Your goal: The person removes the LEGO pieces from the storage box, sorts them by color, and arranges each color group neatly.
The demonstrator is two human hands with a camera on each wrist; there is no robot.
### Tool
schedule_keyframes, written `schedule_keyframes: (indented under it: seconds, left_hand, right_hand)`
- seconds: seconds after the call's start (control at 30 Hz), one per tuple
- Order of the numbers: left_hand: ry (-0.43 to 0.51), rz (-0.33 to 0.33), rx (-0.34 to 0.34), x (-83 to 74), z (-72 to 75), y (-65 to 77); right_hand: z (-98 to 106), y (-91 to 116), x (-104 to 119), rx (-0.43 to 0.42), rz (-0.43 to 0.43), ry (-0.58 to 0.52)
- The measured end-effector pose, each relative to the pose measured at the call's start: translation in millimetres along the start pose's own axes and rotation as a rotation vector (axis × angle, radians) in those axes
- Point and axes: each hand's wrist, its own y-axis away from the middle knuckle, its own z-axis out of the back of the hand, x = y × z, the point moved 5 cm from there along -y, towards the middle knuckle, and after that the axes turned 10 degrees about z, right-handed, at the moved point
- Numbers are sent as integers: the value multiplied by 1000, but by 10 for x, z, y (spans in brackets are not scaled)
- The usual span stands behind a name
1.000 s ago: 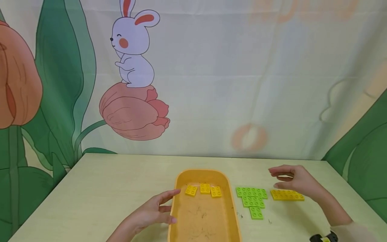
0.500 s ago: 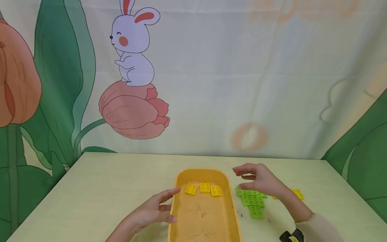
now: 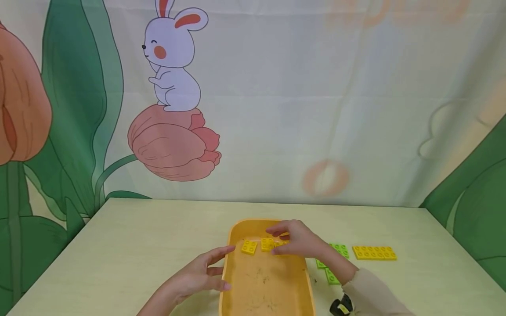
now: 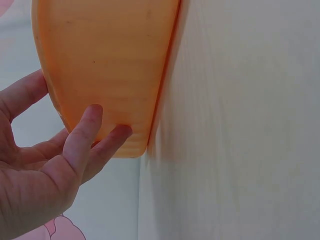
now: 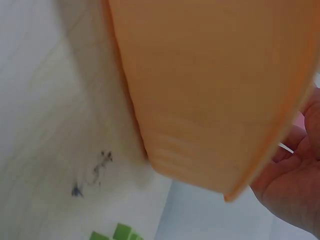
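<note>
A yellow-orange plastic tray [image 3: 264, 285] stands before me, with three small square yellow toy bricks [image 3: 249, 247] near its far end. My left hand [image 3: 193, 274] is at the tray's left rim, thumb and fingers spread; in the left wrist view its fingertips [image 4: 91, 114] lie against the outer wall. Reaching over the right rim, my right hand [image 3: 302, 241] hovers with thumb and fingers apart around the middle brick [image 3: 266, 244] and partly covers the rightmost one. In the right wrist view the tray wall [image 5: 210, 85] hides its fingertips.
Right of the tray lie green toy bricks [image 3: 339, 250] in stepped rows, partly hidden by the right forearm. Beyond them is a row of yellow bricks [image 3: 374, 253]. A printed cloth with a rabbit [image 3: 175, 90] hangs behind the table [image 3: 166, 224].
My right hand has moved left from above the yellow row, past the green bricks, to the bricks inside the tray. The left hand has stayed at the rim.
</note>
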Motion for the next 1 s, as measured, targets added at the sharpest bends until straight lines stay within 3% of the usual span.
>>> schedule_keyframes:
  seconds: [0.4, 0.63, 1.0]
  left_hand:
    - [1, -10, 19, 7, 4, 2]
    - [16, 14, 10, 4, 4, 3]
    - [18, 13, 4, 4, 3, -8]
  right_hand:
    - [-361, -262, -33, 33, 40, 205]
    - [-439, -326, -100, 51, 29, 259]
    - [-491, -388, -40, 77, 118, 361]
